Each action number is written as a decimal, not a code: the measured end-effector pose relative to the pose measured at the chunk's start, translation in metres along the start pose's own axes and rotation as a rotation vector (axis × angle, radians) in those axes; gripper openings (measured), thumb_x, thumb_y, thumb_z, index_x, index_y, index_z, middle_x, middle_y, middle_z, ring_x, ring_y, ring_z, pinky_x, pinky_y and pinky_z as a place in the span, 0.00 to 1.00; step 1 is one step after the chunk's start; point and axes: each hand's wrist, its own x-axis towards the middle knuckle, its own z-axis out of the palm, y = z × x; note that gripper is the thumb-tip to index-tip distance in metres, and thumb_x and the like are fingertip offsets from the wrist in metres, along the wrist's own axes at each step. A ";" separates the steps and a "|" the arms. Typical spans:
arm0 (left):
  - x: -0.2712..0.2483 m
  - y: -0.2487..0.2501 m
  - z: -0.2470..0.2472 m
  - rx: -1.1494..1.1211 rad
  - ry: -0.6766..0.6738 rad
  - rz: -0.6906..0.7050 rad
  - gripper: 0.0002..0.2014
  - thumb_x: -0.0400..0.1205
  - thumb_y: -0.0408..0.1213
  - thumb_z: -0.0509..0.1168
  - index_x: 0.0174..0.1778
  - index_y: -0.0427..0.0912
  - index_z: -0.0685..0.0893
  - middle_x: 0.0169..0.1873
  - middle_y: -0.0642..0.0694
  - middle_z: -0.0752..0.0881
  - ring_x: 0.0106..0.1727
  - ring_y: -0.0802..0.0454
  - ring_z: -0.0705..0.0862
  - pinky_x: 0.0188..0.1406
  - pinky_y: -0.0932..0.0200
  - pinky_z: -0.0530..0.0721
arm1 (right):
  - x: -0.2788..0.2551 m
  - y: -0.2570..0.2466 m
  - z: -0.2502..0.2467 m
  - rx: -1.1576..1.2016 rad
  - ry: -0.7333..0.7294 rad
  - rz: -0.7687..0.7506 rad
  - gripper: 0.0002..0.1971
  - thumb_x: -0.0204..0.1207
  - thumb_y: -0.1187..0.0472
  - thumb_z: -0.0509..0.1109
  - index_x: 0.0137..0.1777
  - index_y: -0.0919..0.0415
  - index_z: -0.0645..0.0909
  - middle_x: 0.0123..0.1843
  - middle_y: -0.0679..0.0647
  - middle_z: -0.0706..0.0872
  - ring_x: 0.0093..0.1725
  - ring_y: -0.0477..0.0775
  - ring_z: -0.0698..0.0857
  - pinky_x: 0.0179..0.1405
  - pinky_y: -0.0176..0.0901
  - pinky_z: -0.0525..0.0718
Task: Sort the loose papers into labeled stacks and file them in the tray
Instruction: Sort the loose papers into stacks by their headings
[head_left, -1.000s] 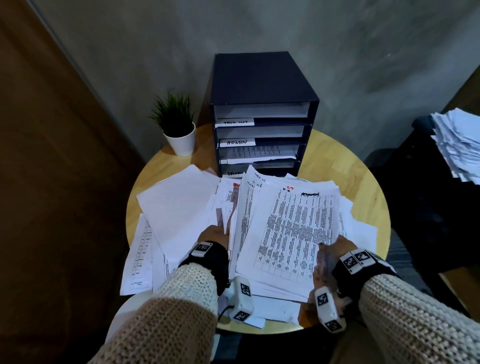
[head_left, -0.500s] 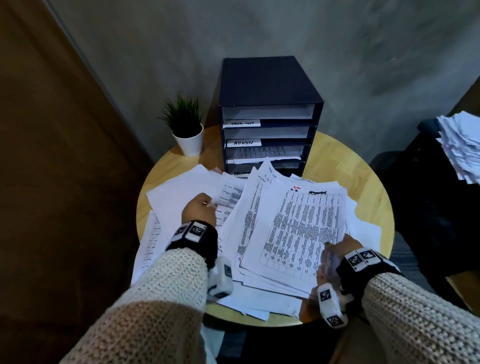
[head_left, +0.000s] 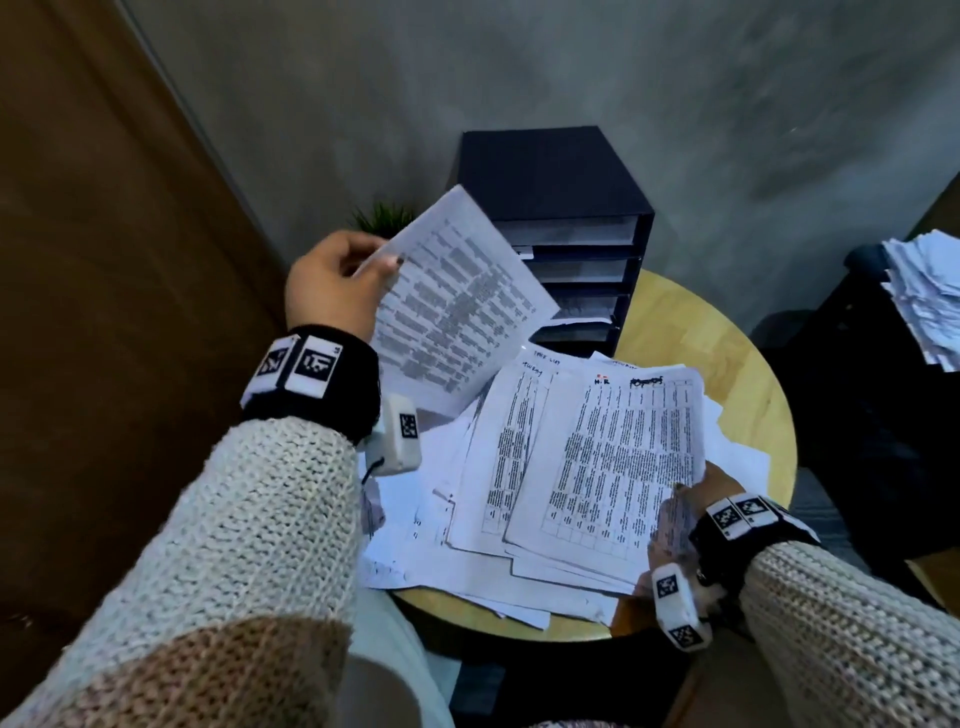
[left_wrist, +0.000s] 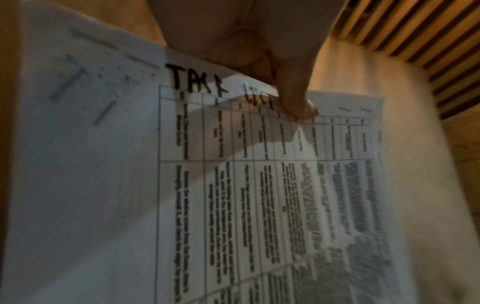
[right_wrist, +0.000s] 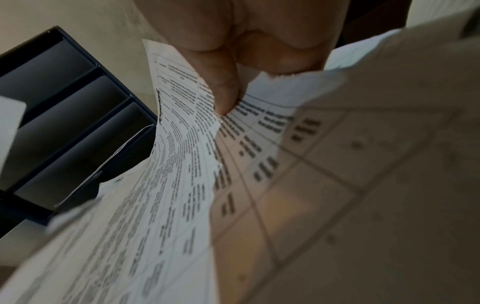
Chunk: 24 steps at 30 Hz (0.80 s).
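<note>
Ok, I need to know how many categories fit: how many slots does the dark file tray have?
4, stacked in the file tray: top slot, second slot, third slot, bottom slot. The raised sheet hides their left ends.

Dim light here, a grey plaster wall (head_left: 571, 67) filling the top of the frame. Brown wooden panelling (head_left: 93, 260) runs down the left side. Centre right, a round pale wooden table (head_left: 727, 374). A small green plant (head_left: 382, 217) peeks up just above centre. Far right, dark furniture (head_left: 872, 415), hard to make out.
</note>
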 end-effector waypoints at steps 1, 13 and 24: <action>0.001 0.010 -0.001 -0.018 -0.019 0.043 0.03 0.77 0.38 0.71 0.41 0.51 0.84 0.33 0.59 0.86 0.30 0.71 0.81 0.32 0.74 0.79 | 0.000 0.001 -0.003 0.060 -0.040 0.009 0.20 0.80 0.69 0.65 0.72 0.69 0.73 0.69 0.68 0.79 0.67 0.65 0.79 0.51 0.42 0.76; -0.018 0.004 0.071 0.231 -0.420 0.145 0.06 0.78 0.38 0.71 0.48 0.52 0.88 0.39 0.56 0.87 0.49 0.56 0.88 0.60 0.55 0.83 | -0.012 -0.002 -0.014 -0.057 -0.107 -0.068 0.11 0.82 0.56 0.63 0.61 0.58 0.72 0.50 0.53 0.82 0.52 0.59 0.82 0.51 0.41 0.77; -0.045 -0.096 0.119 0.665 -0.517 -0.064 0.30 0.79 0.42 0.69 0.77 0.59 0.68 0.80 0.49 0.63 0.80 0.46 0.64 0.81 0.45 0.57 | -0.018 -0.017 -0.008 -0.302 -0.260 -0.129 0.23 0.83 0.53 0.62 0.74 0.63 0.70 0.71 0.60 0.78 0.69 0.58 0.78 0.58 0.40 0.76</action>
